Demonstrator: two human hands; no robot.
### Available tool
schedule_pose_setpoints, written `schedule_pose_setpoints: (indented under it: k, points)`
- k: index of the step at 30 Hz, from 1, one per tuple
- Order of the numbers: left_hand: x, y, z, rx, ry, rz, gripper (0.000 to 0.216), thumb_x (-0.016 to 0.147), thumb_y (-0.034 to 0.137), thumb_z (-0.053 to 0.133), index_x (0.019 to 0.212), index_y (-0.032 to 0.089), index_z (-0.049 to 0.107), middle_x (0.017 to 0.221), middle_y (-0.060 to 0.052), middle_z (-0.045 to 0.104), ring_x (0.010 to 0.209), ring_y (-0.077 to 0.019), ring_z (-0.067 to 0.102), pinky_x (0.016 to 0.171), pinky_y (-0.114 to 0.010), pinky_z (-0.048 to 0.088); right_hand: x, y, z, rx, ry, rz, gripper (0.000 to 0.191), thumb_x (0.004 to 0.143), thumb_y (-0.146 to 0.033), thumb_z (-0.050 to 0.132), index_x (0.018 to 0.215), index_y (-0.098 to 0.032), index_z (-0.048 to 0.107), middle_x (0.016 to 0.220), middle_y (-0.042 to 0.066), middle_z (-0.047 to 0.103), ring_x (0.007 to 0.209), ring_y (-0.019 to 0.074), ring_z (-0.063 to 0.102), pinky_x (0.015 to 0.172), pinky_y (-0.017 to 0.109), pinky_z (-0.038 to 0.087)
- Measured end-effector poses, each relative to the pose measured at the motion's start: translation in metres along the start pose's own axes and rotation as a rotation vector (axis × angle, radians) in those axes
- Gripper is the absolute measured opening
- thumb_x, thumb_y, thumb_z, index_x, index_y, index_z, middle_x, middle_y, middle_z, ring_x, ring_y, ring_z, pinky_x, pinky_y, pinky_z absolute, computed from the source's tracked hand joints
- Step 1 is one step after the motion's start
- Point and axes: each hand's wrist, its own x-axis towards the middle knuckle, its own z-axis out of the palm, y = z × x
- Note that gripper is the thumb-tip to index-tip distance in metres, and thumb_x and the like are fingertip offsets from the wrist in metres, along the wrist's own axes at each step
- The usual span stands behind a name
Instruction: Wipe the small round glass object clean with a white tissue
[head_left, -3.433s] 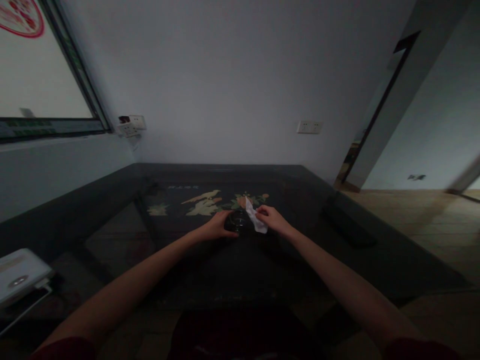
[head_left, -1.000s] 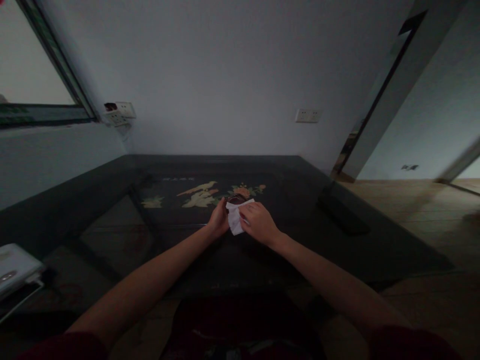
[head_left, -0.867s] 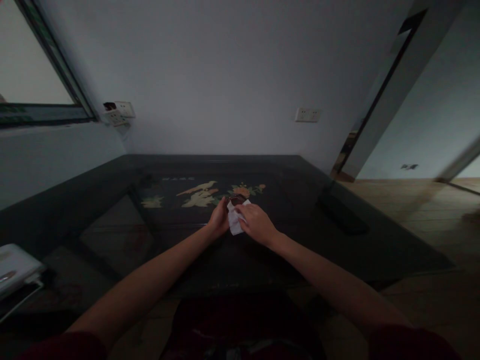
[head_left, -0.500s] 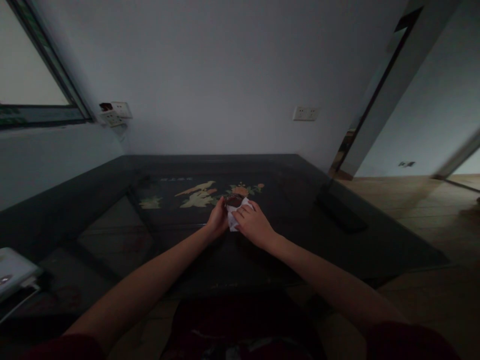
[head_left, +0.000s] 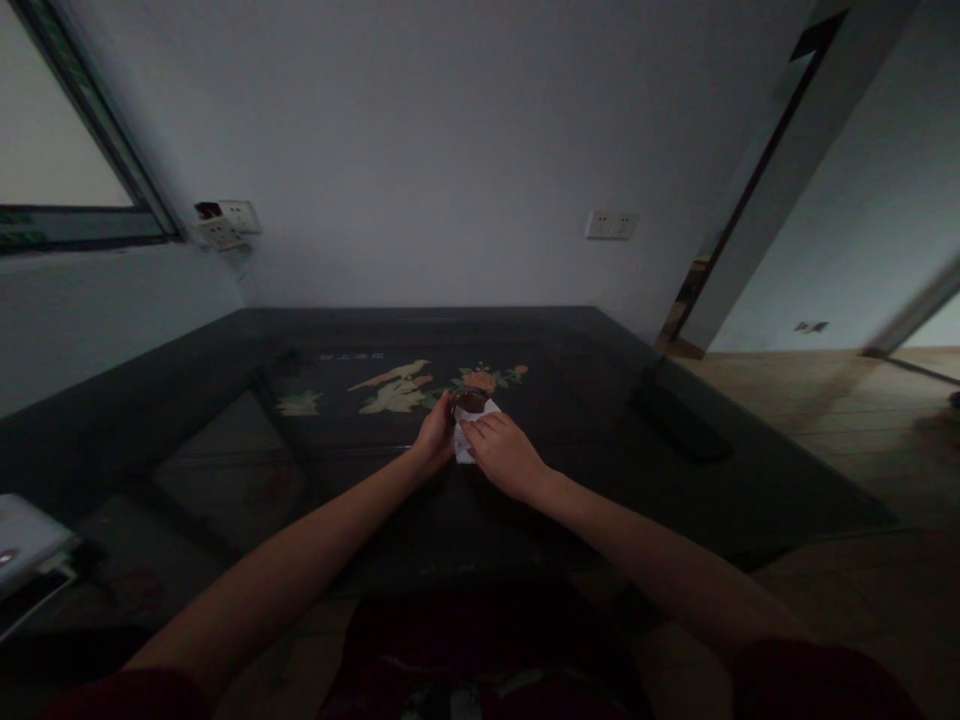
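Over the middle of the dark tabletop, my left hand [head_left: 435, 438] grips the left side of a small round brown object with a shiny rim [head_left: 471, 401]; its exact kind is too dim to tell. A white tissue [head_left: 463, 446] lies against the object's near right side. My right hand [head_left: 504, 452] presses that tissue onto it, fingers bent over the white sheet. Both hands are close together, and part of the round object is hidden behind the tissue and fingers.
The glossy dark table [head_left: 600, 350] bears a printed bird [head_left: 397, 385] and flower pattern. A flat black object [head_left: 682, 425] lies to the right. At the left edge sits a white device [head_left: 30, 545] with a cable. Wall sockets [head_left: 611, 225] are behind the table.
My right hand has shifted slightly down and left with the tissue, showing more of the round object's rim. My left hand keeps its grip nearly in place.
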Motion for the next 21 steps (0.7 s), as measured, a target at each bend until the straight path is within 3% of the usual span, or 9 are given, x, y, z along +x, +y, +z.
schedule_pose_setpoints:
  k: [4, 7, 10, 16, 21]
  points:
    - [-0.0038, -0.0019, -0.0003, 0.114, 0.068, 0.058, 0.037, 0.095, 0.035, 0.041, 0.090, 0.011, 0.070, 0.079, -0.009, 0.073, 0.071, -0.0183, 0.069, 0.073, -0.027, 0.054, -0.0003, -0.0047, 0.0051, 0.261, 0.015, 0.113, 0.046, 0.091, -0.021, 0.051, 0.134, -0.004, 0.046, 0.120, 0.019, 0.063, 0.111, 0.0248, 0.058, 0.097, 0.040, 0.042]
    - [-0.0078, -0.0014, 0.0017, 0.165, 0.121, 0.082, 0.035, 0.094, 0.035, 0.045, 0.092, 0.011, 0.070, 0.081, -0.009, 0.074, 0.072, -0.0182, 0.070, 0.073, -0.026, 0.054, 0.0002, -0.0042, 0.0081, 0.322, 0.028, 0.131, 0.048, 0.090, -0.021, 0.052, 0.135, -0.007, 0.044, 0.125, 0.018, 0.060, 0.114, 0.0243, 0.056, 0.098, 0.040, 0.040]
    - [-0.0091, -0.0004, 0.0042, 0.148, 0.119, 0.053, 0.037, 0.095, 0.035, 0.042, 0.092, 0.011, 0.070, 0.080, -0.009, 0.074, 0.072, -0.0180, 0.070, 0.071, -0.026, 0.054, 0.0001, -0.0032, 0.0082, 0.201, 0.010, 0.085, 0.047, 0.090, -0.021, 0.053, 0.134, -0.006, 0.047, 0.125, 0.019, 0.060, 0.114, 0.0262, 0.054, 0.099, 0.042, 0.039]
    - [-0.0085, 0.0002, 0.0032, 0.080, -0.023, 0.006, 0.042, 0.098, 0.032, 0.034, 0.098, 0.009, 0.069, 0.085, -0.011, 0.074, 0.075, -0.0170, 0.069, 0.069, -0.025, 0.053, 0.0007, -0.0020, 0.0055, -0.119, -0.025, 0.038, 0.030, 0.092, -0.012, 0.044, 0.113, -0.003, 0.063, 0.116, 0.020, 0.064, 0.112, 0.0296, 0.054, 0.099, 0.046, 0.038]
    - [-0.0083, 0.0001, 0.0019, 0.098, -0.034, 0.008, 0.040, 0.098, 0.033, 0.035, 0.103, 0.010, 0.068, 0.092, -0.012, 0.074, 0.079, -0.0188, 0.068, 0.071, -0.028, 0.053, 0.0017, -0.0031, 0.0035, -0.195, -0.033, 0.051, 0.028, 0.091, -0.009, 0.044, 0.107, -0.004, 0.067, 0.113, 0.020, 0.066, 0.111, 0.0293, 0.055, 0.099, 0.045, 0.038]
